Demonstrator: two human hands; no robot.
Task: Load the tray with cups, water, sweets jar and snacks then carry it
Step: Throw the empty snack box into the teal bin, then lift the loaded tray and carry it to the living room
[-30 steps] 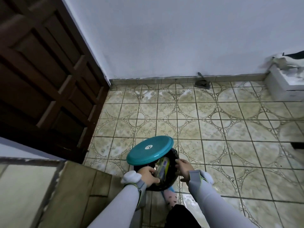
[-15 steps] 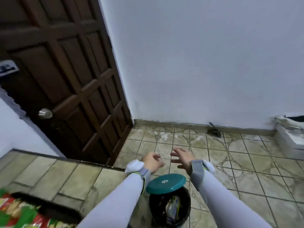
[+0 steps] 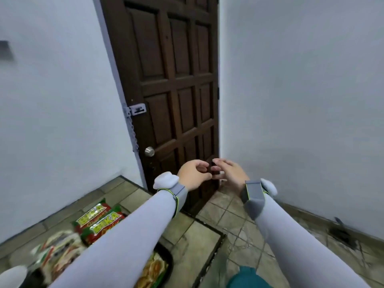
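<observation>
Both hands hang in the air in front of the brown door, holding nothing. My left hand (image 3: 193,175) has loosely curled fingers; my right hand (image 3: 227,171) has relaxed, spread fingers, and the fingertips of the two nearly meet. At the lower left a black tray (image 3: 166,265) sits on the tiled counter with a printed food pattern inside. Red and green snack packets (image 3: 97,222) lie on the tray's far side, partly behind my left forearm. A white rounded thing (image 3: 12,276) shows blurred at the bottom left corner.
A dark wooden door (image 3: 174,90) with a round knob (image 3: 149,151) and a latch stands ahead. The teal bin lid (image 3: 247,279) is on the floor at the bottom edge. The tiled counter (image 3: 193,233) ends at a dark edge. A dark object (image 3: 340,233) lies by the right wall.
My hands have let go of the teal-lidded bin and risen into the air. The view has swung left and up from the floor to the door, bringing the tray and snack packets into sight.
</observation>
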